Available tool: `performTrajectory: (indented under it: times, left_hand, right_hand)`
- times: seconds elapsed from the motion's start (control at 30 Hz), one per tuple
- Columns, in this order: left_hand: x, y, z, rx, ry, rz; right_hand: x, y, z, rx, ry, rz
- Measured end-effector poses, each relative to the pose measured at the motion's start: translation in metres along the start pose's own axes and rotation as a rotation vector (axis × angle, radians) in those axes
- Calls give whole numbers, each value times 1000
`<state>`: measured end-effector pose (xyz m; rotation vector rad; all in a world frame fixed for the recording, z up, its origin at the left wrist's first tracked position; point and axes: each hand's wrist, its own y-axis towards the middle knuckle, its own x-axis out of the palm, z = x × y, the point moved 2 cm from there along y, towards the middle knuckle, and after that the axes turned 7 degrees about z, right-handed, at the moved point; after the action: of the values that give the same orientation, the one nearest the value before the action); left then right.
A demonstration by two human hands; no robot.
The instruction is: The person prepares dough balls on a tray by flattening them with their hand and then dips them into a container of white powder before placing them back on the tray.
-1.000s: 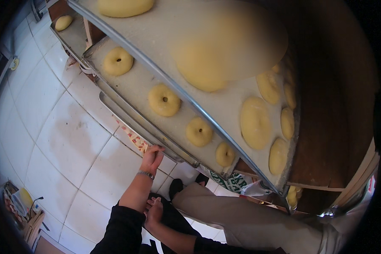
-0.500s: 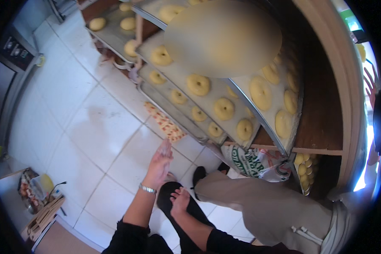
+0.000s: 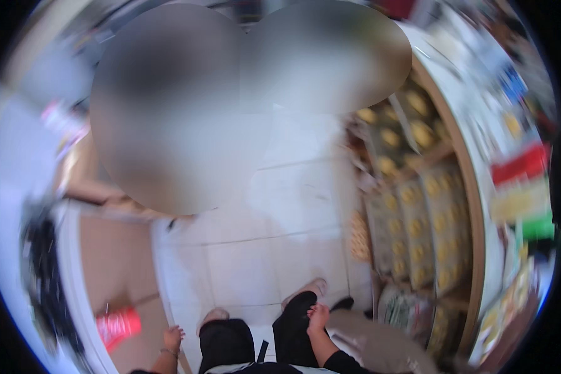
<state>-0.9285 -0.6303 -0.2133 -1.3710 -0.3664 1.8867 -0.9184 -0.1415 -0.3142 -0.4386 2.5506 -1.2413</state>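
Observation:
My left hand hangs low beside my left thigh, its fingers loosely spread with nothing seen in them. A bracelet circles that wrist. In front of my right thigh is my right hand, fingers half curled but apart, and no object shows in it. A red object, blurred, lies left of my left hand over a brown panel. To the right of my right hand are a person's grey-brown trousers.
A wooden rack at the right holds slanted trays of yellow dough pieces. Below them sits a white plastic bag with green print. White floor tiles stretch ahead. Blurred goods, including a red one, line the far right.
My view has swung left, so the rack now stands at the right. My left hand has dropped from in front of me to my left side. My right hand stays near my right thigh.

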Motion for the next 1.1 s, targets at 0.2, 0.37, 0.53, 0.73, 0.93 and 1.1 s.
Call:
performTrajectory:
  times: [0.2,0.37,0.53,0.73,0.93,1.1]
  left_hand:
    - [-74,-115,-185,12,308,-142]
    - [-54,-235,-294,-426,329,-336]
    - [-44,-255,-312,-229,168,-312]
    - [-109,-157,-323,-247,194,-203]
    - [-181,-72,-320,-15,-130,136]
    - [-196,-93,-404,0,-9,182]
  right_hand:
    - [8,23,-59,-86,-274,-63]
    - [34,-14,-90,-227,-559,-164]
    - [48,-51,-75,-205,-746,-177]
    - [12,-50,-4,-272,-553,-341]
    - [-45,-113,48,-157,-449,-306]
    - [-80,-158,61,-228,-372,-399]
